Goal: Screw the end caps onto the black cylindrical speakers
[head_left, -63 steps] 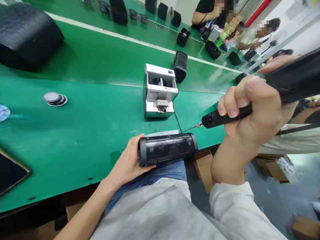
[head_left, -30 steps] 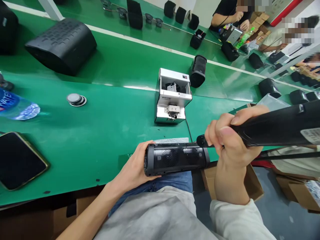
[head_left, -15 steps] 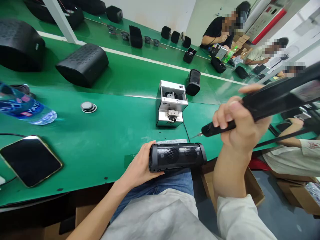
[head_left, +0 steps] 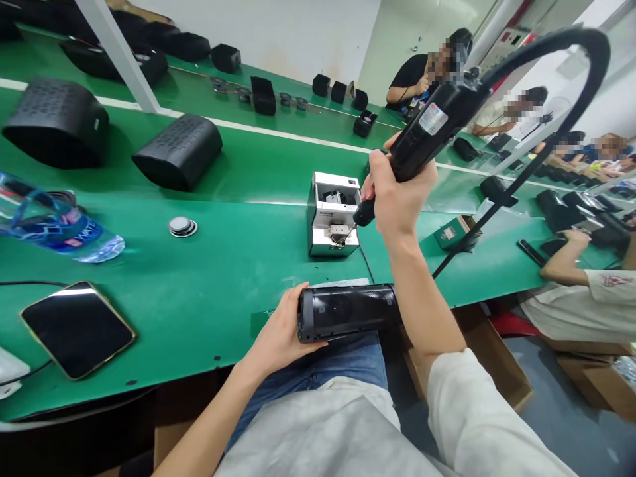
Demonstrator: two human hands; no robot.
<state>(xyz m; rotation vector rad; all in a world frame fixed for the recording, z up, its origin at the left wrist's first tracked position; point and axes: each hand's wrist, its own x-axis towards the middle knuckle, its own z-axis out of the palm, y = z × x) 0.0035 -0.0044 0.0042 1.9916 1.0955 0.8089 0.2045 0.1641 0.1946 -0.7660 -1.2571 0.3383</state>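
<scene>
My left hand (head_left: 281, 326) grips the left end of a black speaker (head_left: 348, 310), which lies lengthwise at the table's front edge above my lap. Wrapped in my right hand (head_left: 400, 192) is a black electric screwdriver (head_left: 422, 136) with a white label and a thick cable curving off its top. Its tip reaches the front of a white screw feeder (head_left: 334, 215), near the small metal outlet block; whether a screw sits on the tip is too small to tell. My right forearm hides the speaker's right end.
A water bottle (head_left: 64, 222), a phone (head_left: 78, 329) and small round discs (head_left: 183, 226) lie on the green table (head_left: 223, 265) to the left. Larger black speaker housings (head_left: 179, 151) stand behind. A green box (head_left: 457, 233) and a co-worker's arm (head_left: 566, 255) are at the right.
My right hand has swung left and forward with the electric screwdriver, from right of the speaker to the screw feeder. My left hand keeps its grip on the speaker.
</scene>
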